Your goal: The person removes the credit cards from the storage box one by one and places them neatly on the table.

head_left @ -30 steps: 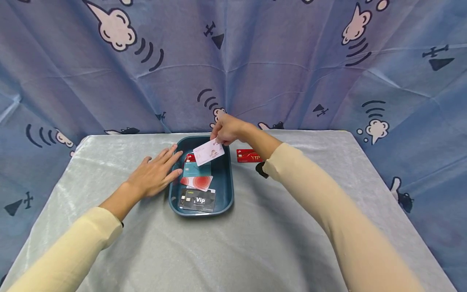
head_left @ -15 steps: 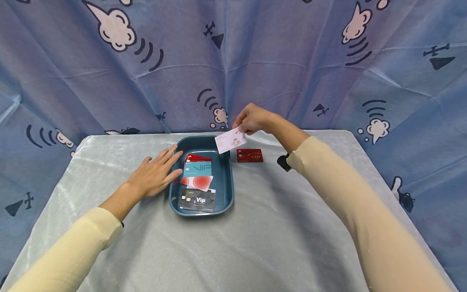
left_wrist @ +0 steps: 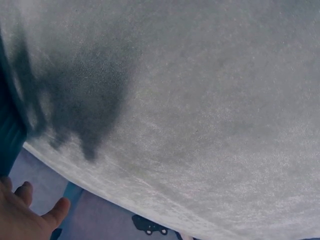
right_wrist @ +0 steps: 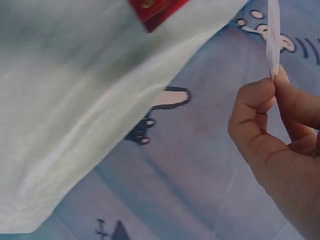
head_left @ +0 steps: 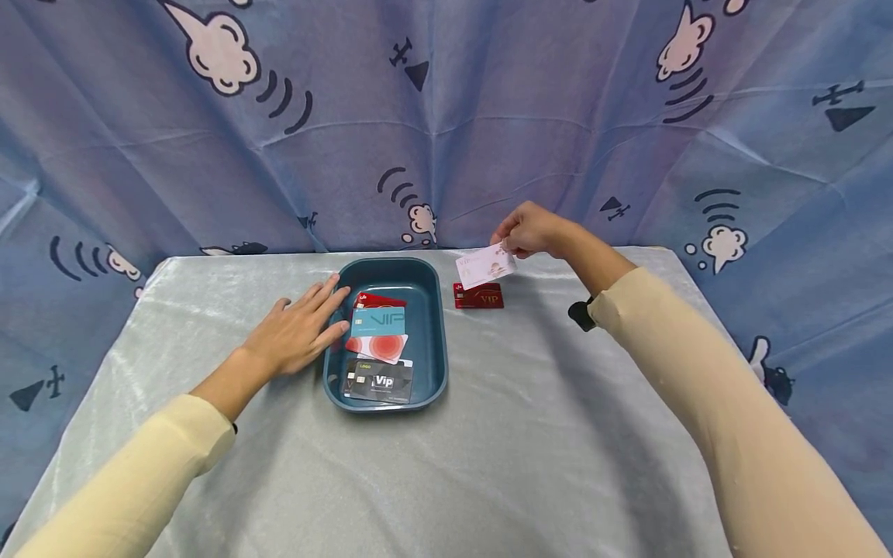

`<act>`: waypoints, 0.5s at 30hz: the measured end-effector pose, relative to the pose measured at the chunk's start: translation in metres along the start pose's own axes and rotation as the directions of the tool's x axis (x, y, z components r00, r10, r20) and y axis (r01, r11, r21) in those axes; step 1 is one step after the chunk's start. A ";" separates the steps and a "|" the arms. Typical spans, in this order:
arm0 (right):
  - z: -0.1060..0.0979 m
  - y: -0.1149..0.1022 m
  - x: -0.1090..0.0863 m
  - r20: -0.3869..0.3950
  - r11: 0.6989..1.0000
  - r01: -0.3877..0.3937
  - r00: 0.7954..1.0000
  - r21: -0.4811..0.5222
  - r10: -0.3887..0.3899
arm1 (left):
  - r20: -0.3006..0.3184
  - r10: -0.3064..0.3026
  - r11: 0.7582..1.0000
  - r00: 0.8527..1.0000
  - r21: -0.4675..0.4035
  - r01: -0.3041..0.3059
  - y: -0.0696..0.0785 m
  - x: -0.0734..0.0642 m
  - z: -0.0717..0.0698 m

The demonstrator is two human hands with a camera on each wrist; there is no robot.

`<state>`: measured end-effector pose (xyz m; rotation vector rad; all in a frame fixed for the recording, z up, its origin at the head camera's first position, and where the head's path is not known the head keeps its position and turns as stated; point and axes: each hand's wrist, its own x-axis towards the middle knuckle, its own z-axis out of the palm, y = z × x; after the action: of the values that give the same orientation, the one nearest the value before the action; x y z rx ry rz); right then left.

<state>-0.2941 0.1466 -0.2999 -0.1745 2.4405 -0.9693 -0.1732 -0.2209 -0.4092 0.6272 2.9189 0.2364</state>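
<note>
Person's right hand (head_left: 533, 231) pinches a pale pink card (head_left: 484, 266) by its 2 o'clock corner; card tilted, raised off the desk (head_left: 460, 457), slightly overlapping a red card (head_left: 490, 298) in the head view. Both lie at 2 o'clock from the tray (head_left: 443, 341). Left hand (head_left: 296, 333) grasps nothing, fingers spread on the tray's rim, about 9 to 10 o'clock. Inside, running from 12 towards 6: second red card (head_left: 380, 301), blue card (head_left: 377, 321), white-and-red card (head_left: 382, 348), black card (head_left: 384, 382).

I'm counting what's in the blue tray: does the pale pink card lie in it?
No, the right hand holds the pale pink card to the right of the blue tray.
</note>
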 end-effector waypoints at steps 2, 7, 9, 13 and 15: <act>-0.001 0.009 0.001 -0.006 1.000 -0.011 1.000 0.012 0.011 | -0.002 0.001 1.000 1.000 0.003 -0.001 -0.001 0.000 0.000; -0.005 0.027 0.001 -0.020 0.999 -0.032 0.999 0.020 0.033 | -0.003 0.001 1.000 1.000 0.011 -0.001 -0.002 0.002 0.001; -0.007 0.033 0.000 -0.029 0.999 -0.040 0.999 0.017 0.041 | -0.001 0.001 1.000 1.000 0.009 -0.001 -0.001 0.002 0.001; -0.013 0.042 -0.002 -0.039 0.998 -0.058 0.998 0.023 0.059 | 0.003 -0.002 1.000 1.000 0.006 0.002 -0.002 0.003 0.002; -0.015 0.046 -0.003 -0.040 0.997 -0.068 0.997 0.032 0.070 | 0.006 -0.004 1.000 1.000 0.005 0.004 -0.002 0.003 0.002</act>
<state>-0.2958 0.1908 -0.3205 -0.0600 2.4503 -0.9879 -0.1762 -0.2208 -0.4118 0.6221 2.9156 0.2271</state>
